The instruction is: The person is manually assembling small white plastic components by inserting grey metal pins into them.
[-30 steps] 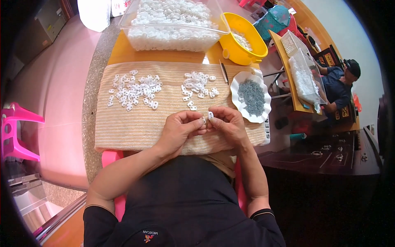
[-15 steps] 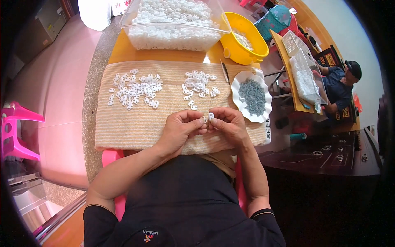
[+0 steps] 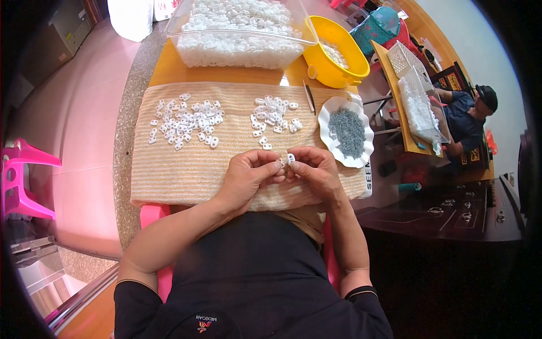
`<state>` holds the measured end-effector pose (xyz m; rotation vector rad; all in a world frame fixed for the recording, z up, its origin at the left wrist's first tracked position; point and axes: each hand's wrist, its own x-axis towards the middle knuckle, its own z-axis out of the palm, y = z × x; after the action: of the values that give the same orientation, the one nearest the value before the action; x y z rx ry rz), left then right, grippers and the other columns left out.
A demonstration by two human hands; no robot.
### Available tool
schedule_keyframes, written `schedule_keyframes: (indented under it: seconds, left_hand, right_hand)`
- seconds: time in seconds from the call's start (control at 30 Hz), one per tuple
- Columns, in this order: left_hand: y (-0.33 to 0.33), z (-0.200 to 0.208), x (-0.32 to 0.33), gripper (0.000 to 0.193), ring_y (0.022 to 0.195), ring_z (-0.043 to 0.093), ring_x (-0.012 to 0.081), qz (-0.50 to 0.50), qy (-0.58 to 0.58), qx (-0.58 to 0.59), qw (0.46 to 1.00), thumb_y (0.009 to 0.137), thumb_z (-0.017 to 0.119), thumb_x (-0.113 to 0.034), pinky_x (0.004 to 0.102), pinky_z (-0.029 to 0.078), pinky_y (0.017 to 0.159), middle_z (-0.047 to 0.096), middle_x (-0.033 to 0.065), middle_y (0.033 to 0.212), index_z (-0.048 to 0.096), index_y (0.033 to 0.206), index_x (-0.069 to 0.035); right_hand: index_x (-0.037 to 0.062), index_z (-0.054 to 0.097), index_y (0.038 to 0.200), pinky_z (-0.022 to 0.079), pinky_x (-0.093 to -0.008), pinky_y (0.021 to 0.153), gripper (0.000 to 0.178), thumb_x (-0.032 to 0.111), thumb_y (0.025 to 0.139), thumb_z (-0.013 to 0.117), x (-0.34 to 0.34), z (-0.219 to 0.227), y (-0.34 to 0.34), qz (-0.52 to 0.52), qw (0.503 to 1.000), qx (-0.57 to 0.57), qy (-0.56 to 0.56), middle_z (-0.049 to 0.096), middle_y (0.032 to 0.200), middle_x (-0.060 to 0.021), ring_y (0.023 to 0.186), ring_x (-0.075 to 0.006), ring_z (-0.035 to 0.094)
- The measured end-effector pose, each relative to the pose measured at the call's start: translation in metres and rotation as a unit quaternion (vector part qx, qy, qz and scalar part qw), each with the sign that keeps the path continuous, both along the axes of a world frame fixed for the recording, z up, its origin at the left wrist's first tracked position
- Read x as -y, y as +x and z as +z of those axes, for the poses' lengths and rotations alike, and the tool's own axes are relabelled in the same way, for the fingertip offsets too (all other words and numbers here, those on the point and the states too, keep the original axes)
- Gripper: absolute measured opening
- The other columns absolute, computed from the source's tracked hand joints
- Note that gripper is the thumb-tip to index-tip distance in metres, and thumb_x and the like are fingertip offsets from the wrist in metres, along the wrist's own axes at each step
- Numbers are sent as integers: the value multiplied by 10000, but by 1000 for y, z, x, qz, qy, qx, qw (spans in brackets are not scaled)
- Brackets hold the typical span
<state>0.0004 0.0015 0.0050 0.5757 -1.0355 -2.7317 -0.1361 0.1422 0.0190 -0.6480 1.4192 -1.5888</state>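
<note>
"Where's the white piece (image 3: 291,159) you hold?"
"Pinched upright between your right hand's (image 3: 317,174) thumb and fingers, just beside your left hand (image 3: 248,174), which grips a small item (image 3: 282,163) too tiny to identify."
"Your pose?"
"Hands near each other over the striped towel (image 3: 180,175), fingers curled."
"Your containers?"
"Clear tub (image 3: 243,34): white pieces (image 3: 237,17). Yellow basin (image 3: 345,75): pale pieces (image 3: 333,53). Scalloped dish (image 3: 326,133): grey bits (image 3: 347,134)."

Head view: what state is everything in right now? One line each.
Left hand: pinched on a small pale part, mostly hidden.
Right hand: pinching one white piece.
Clear plastic bin: lidless, heaped with small white parts.
Yellow basin: uncovered, part-filled with whitish bits.
Scalloped white dish: uncovered, holding grey pieces.
Striped towel: spread over the table.
White two-holed pieces: loose, in two groups.
</note>
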Motion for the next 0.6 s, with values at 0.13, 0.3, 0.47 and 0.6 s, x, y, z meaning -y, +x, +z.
schedule_keyframes:
  seconds: [0.13,0.3,0.47,0.6]
  left_hand:
    - [0,-2,0,144,778,638,122,2,-2,-1,1000,884,624,-49,236,548,735,657,82,905,603,1006,25]
    - [0,-2,0,141,777,639,125,2,-3,-2,1000,883,623,-48,241,551,735,657,83,900,602,1004,21]
    - [0,-3,0,139,778,640,130,5,0,5,1000,879,624,-42,245,554,737,653,85,897,599,1000,20]
    - [0,-5,0,139,781,640,133,9,0,4,1000,877,624,-39,245,553,738,651,86,898,598,999,21]
  right_hand:
    - [-46,586,1120,530,-264,676,264,43,875,629,1,1,1,-5,1000,3,2,667,898,-111,742,-156,644]
    - [-45,591,1114,525,-265,671,261,42,872,633,-1,-5,-3,-4,1000,-15,1,665,893,-108,730,-151,636]
    - [-43,594,1111,524,-266,664,263,41,866,638,-2,-3,-1,-9,1000,-9,-4,662,891,-102,720,-149,633]
    - [-44,596,1109,525,-269,651,264,35,861,641,-2,-3,-1,-17,1000,-1,-1,661,893,-100,706,-151,631]
